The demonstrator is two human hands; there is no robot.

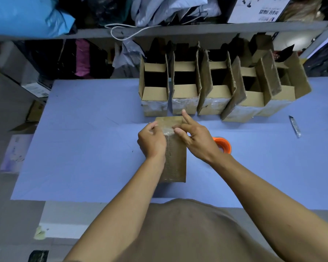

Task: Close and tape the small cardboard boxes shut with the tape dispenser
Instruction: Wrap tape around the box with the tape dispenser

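Blue table point(83, 148): both hands, left point(151, 140) & right point(195, 137), press tape on closed box point(175, 167).

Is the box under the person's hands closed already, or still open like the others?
Closed. The box has its flaps flat, with clear tape across them; both hands press there.

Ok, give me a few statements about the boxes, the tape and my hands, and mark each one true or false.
1. Both hands are on the closed box. True: the left hand and right hand work at its taped top.
2. The orange tape dispenser is in the right hand. False: it sits on the blue table, beside the right wrist.
3. The boxes in the back row are taped shut. False: their top flaps stand open.
4. A utility knife lies at the far right. True.
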